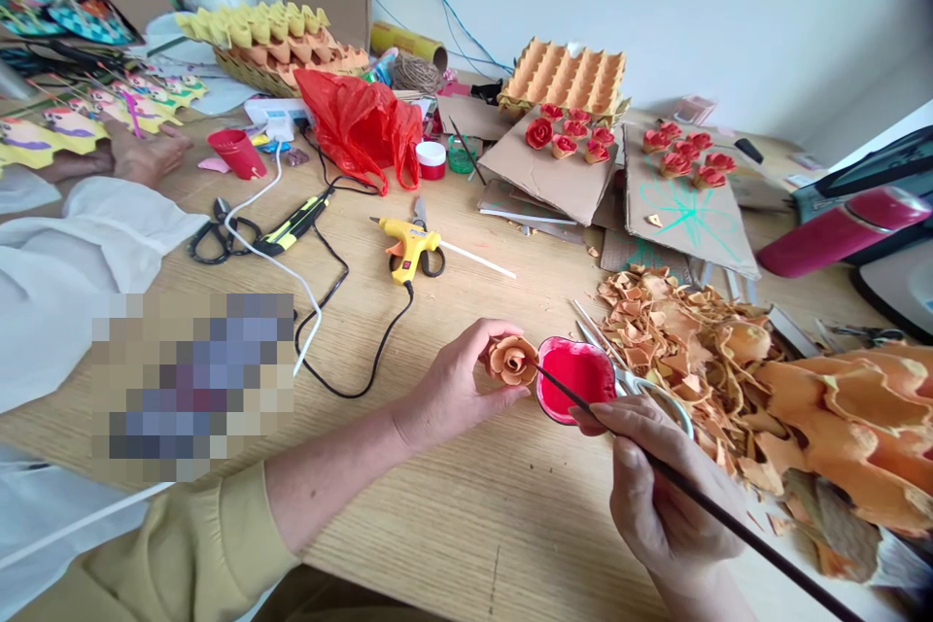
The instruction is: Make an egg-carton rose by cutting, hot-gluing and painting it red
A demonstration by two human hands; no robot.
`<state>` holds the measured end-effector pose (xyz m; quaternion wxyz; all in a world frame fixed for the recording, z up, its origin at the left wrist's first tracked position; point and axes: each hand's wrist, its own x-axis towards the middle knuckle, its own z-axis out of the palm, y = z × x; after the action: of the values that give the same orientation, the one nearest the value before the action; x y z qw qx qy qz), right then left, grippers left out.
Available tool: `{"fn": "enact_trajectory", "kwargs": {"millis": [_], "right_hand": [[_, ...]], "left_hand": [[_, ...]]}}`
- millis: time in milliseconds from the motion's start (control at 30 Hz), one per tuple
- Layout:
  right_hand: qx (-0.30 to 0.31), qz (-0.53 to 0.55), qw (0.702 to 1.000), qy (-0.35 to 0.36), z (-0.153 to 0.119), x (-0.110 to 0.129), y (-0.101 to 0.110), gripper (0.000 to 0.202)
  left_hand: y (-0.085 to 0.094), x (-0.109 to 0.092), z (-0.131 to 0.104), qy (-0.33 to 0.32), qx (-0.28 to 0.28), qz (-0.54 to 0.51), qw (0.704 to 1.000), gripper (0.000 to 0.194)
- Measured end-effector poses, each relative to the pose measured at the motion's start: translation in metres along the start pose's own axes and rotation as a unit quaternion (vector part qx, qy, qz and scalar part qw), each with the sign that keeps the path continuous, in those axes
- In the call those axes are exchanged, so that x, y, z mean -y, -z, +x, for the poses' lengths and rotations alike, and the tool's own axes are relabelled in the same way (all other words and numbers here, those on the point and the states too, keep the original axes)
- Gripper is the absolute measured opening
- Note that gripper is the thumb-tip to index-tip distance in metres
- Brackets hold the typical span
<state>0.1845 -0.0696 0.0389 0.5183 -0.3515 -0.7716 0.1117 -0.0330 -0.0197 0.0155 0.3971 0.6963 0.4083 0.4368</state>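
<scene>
My left hand (459, 379) holds an unpainted orange carton rose (513, 361) between thumb and fingers, its petals facing up. In my right hand (671, 486) is a long dark paintbrush (718, 512), gripped near its front. The brush tip reaches the right edge of the rose. Just right of the rose, under the brush, sits a small dish of red paint (572, 374). Scissors with pale handles (674, 400) lie partly behind the dish and my right hand.
Torn carton scraps (677, 340) and an orange egg tray (860, 418) lie at the right. Red roses stand on cardboard (561, 165) further back. A yellow glue gun (412, 248) with a trailing cord lies ahead. Another person's hand (150, 154) is at the far left.
</scene>
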Motion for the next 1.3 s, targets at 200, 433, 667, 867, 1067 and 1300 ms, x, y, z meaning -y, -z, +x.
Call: {"fn": "enact_trajectory", "kwargs": {"millis": [200,433,667,867,1067,1300], "right_hand": [[0.048,0.019,0.998,0.020,0.0001,0.0040,0.0007,0.036],[0.039,0.018,0.999,0.005,0.0009,0.0038,0.0020,0.039],[0.062,0.025,0.997,0.032,-0.0022,0.0019,0.0020,0.037],[0.050,0.015,0.998,0.028,-0.0020,0.0014,0.0028,0.033],[0.070,0.032,0.996,0.054,-0.0018,-0.0015,0.0019,0.034],[-0.002,0.038,0.999,-0.031,0.0038,0.0026,0.0092,0.024]], "left_hand": [[0.0005,0.0005,0.0000,-0.017,-0.003,0.031,0.999,0.041],[0.0011,0.0002,-0.0002,-0.042,-0.004,0.073,0.996,0.040],[0.0024,-0.0015,0.0010,-0.056,-0.007,0.093,0.994,0.037],[0.0017,0.0001,0.0007,-0.046,-0.012,0.088,0.995,0.039],[0.0019,-0.0008,0.0013,-0.033,-0.010,0.079,0.996,0.038],[0.0013,0.0023,0.0008,0.009,-0.023,0.043,0.999,0.044]]}}
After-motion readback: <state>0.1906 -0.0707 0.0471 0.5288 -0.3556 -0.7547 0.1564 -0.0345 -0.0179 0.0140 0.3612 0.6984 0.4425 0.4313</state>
